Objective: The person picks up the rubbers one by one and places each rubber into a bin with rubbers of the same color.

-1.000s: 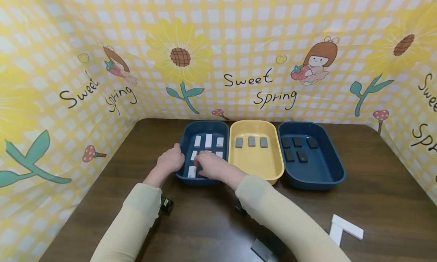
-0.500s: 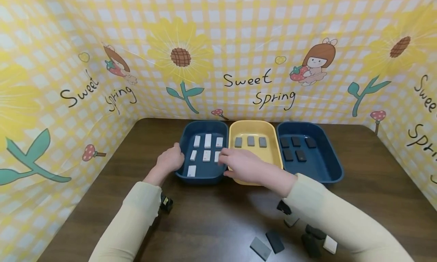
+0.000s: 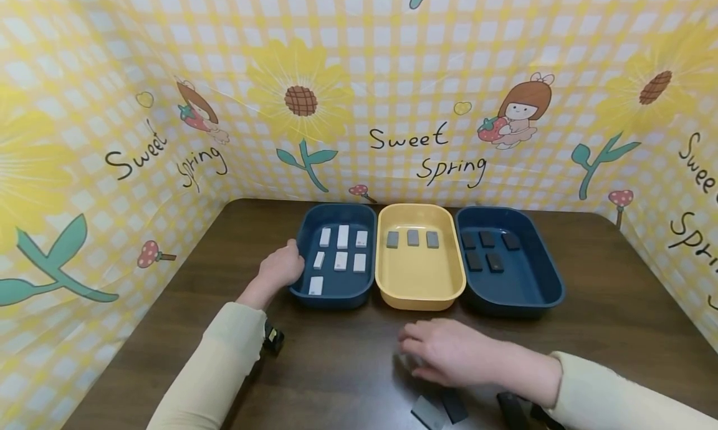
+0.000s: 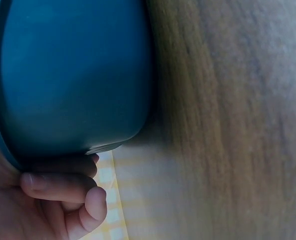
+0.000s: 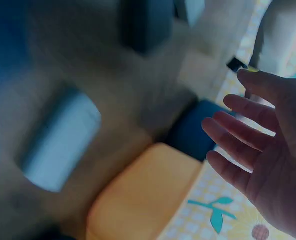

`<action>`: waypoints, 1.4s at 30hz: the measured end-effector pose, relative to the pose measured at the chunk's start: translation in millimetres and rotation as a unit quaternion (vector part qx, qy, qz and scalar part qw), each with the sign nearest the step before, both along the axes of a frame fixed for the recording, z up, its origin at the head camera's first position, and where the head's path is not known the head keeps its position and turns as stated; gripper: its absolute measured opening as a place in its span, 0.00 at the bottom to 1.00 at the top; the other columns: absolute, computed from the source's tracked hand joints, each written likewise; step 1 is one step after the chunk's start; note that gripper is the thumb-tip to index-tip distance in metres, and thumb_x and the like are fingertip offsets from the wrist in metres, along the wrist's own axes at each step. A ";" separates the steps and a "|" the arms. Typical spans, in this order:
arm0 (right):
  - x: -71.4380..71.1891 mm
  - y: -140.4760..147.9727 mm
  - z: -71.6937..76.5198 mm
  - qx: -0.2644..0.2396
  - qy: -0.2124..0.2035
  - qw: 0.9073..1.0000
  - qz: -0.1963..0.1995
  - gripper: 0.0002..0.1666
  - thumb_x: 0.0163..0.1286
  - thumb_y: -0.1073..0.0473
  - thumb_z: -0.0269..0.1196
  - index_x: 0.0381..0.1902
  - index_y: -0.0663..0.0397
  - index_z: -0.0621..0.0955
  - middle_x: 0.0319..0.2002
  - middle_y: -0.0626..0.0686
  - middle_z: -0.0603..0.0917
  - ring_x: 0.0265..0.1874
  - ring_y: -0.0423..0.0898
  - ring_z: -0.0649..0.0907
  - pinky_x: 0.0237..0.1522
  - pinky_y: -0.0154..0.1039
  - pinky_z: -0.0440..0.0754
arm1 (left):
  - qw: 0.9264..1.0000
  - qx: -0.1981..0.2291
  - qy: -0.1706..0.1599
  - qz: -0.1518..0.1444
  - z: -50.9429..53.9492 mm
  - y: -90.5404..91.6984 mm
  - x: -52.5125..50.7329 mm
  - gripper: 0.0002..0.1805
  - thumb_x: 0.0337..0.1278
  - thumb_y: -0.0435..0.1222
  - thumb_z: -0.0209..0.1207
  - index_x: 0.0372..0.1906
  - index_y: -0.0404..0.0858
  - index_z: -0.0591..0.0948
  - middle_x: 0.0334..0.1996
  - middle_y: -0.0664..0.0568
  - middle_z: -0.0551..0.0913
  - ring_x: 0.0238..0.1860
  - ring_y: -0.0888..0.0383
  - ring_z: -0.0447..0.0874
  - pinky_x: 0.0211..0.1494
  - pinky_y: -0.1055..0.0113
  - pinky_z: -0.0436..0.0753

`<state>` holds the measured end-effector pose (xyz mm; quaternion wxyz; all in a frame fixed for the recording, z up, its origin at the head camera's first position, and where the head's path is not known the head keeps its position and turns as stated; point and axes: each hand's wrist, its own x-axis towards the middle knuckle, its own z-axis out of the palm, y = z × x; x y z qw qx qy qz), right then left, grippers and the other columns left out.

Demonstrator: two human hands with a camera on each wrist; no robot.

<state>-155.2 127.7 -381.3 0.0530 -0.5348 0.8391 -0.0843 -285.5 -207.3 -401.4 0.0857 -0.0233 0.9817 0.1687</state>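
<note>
My left hand (image 3: pixel 282 267) holds the left rim of the left dark blue tray (image 3: pixel 331 300). In the left wrist view, its curled fingers (image 4: pixel 63 187) lie against the tray's outer wall (image 4: pixel 78 75); the thumb is hidden. Several white blocks, such as a white block (image 3: pixel 316 286), lie in rows in that tray. My right hand (image 3: pixel 454 352) is over the table in front of the yellow tray (image 3: pixel 421 280), holding nothing. In the right wrist view its fingers (image 5: pixel 232 142) are spread and slightly bent. Just below it lie a grey block (image 3: pixel 427 412) and a black block (image 3: pixel 455 407).
Three grey blocks, one a grey block (image 3: pixel 412 237), sit in the yellow tray. The right dark blue tray (image 3: pixel 527 286) holds several black blocks, including a black block (image 3: pixel 495 263). The trays stand side by side before a yellow checked cloth (image 3: pixel 409 75).
My right hand has come out of the left tray, passed the yellow tray, and moved right and down over the table. The left hand has stayed at the tray's rim.
</note>
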 end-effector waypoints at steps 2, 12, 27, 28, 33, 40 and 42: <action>7.3 4.9 -6.4 0.002 -0.025 1.000 0.014 0.18 0.66 0.51 0.66 0.53 0.45 0.81 0.50 0.43 0.80 0.44 0.33 0.80 0.44 0.32 0.79 | 1.000 0.000 -0.002 -0.002 -0.7 -0.4 -0.2 0.28 0.71 0.36 0.41 0.67 0.21 0.57 0.54 0.27 0.73 0.43 0.41 0.78 0.49 0.45 0.77; 29.8 24.9 -33.8 0.054 -0.071 0.995 0.054 0.26 0.73 0.47 0.58 0.66 0.43 0.73 0.61 0.42 0.75 0.55 0.37 0.76 0.51 0.39 0.78 | 1.000 0.000 0.003 -0.001 -3.1 -1.0 -1.0 0.29 0.71 0.37 0.41 0.68 0.21 0.56 0.55 0.27 0.73 0.44 0.40 0.78 0.50 0.45 0.77; 39.1 35.3 -40.5 0.028 -0.055 0.995 0.084 0.28 0.73 0.50 0.59 0.67 0.50 0.72 0.61 0.44 0.76 0.56 0.39 0.76 0.51 0.38 0.77 | 1.000 -0.006 0.001 0.001 -1.0 0.0 -0.9 0.29 0.71 0.36 0.41 0.68 0.21 0.56 0.55 0.27 0.73 0.43 0.41 0.78 0.49 0.45 0.77; 38.9 34.8 -40.7 0.026 -0.055 0.994 0.086 0.28 0.72 0.50 0.59 0.67 0.50 0.72 0.61 0.44 0.76 0.56 0.39 0.76 0.51 0.38 0.77 | 1.000 -0.006 0.000 0.001 -1.5 -0.3 -0.8 0.29 0.71 0.36 0.41 0.68 0.21 0.56 0.56 0.27 0.73 0.44 0.41 0.78 0.50 0.45 0.77; 36.6 30.9 -40.0 0.017 -0.069 0.993 0.092 0.27 0.69 0.56 0.63 0.65 0.48 0.73 0.61 0.43 0.76 0.55 0.37 0.76 0.52 0.37 0.77 | 1.000 -0.008 0.004 -0.001 -3.4 -1.5 -1.0 0.28 0.71 0.36 0.41 0.68 0.21 0.56 0.55 0.27 0.73 0.44 0.40 0.78 0.49 0.45 0.77; 34.5 27.6 -38.3 0.009 -0.068 0.992 0.104 0.28 0.64 0.62 0.66 0.62 0.48 0.76 0.57 0.42 0.78 0.53 0.35 0.77 0.51 0.33 0.76 | 1.000 -0.021 0.018 -0.012 -4.2 -2.7 -1.6 0.28 0.69 0.36 0.39 0.66 0.20 0.58 0.50 0.27 0.76 0.44 0.38 0.79 0.46 0.44 0.77; 34.3 27.0 -37.7 0.015 -0.063 0.992 0.107 0.28 0.64 0.61 0.67 0.62 0.48 0.76 0.57 0.42 0.78 0.52 0.35 0.77 0.51 0.32 0.76 | 1.000 -0.021 0.018 -0.014 -4.1 -3.0 -1.8 0.28 0.69 0.36 0.39 0.66 0.20 0.58 0.50 0.27 0.76 0.44 0.38 0.79 0.46 0.44 0.77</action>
